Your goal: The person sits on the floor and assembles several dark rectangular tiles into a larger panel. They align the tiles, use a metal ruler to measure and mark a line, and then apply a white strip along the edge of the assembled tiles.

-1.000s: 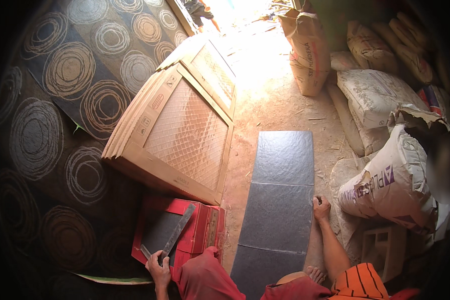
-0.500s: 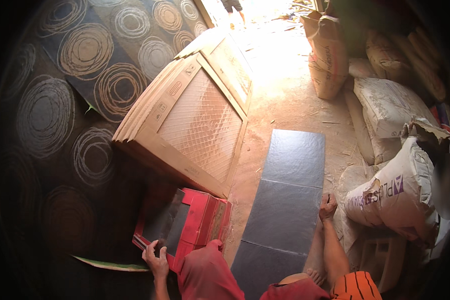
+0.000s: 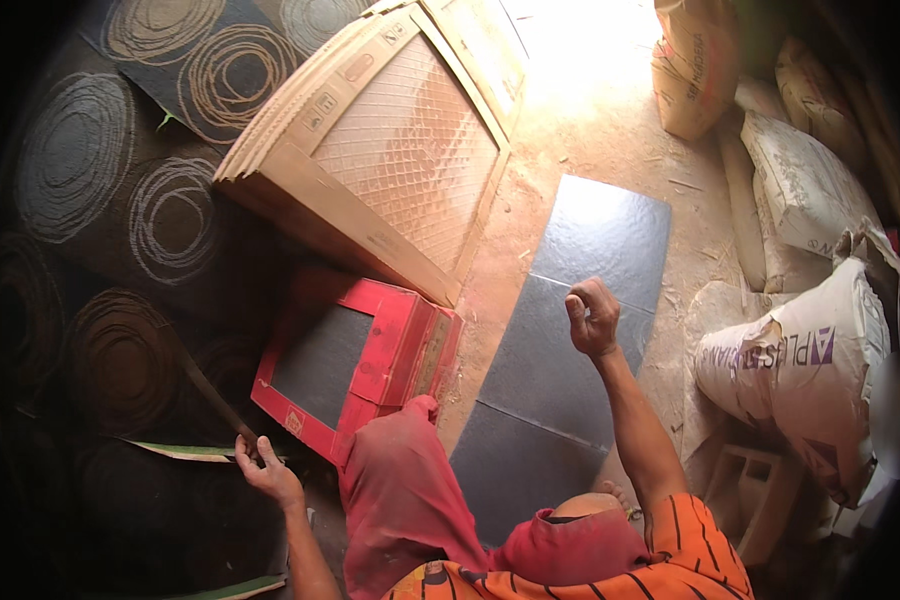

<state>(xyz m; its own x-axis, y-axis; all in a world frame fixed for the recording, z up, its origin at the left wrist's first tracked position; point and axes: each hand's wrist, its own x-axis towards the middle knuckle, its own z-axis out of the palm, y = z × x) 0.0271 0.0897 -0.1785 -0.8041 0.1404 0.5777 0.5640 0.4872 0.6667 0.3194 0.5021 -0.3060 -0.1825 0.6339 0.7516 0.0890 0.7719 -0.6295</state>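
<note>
My left hand [image 3: 271, 474] is at the lower left, beside the red box. Its thumb and fingers pinch the near end of a thin dark strip [image 3: 213, 395], which slants away over the dark floor covering. My right hand [image 3: 595, 315] is raised over a row of dark grey tiles [image 3: 547, 350], fingers curled in; whatever it may hold is hidden. The tiles lie end to end on the dusty floor, running from my legs toward the bright light. A flat red cardboard box [image 3: 355, 425] with a dark panel in its top lies by my knee.
Tall cardboard packs [image 3: 410, 160] stand beyond the red box. Along the right are a white sack [image 3: 800, 360], a brown paper sack [image 3: 695, 70] and a wooden frame [image 3: 745, 490]. Dark covering with circle patterns [image 3: 75, 160] spreads on the left. Green-edged strips [image 3: 185, 452] lie near my left hand.
My right hand has lifted from the tiles' right edge to above their middle. My left hand has left the red box's edge, moved left, and now holds the thin strip. The view has shifted.
</note>
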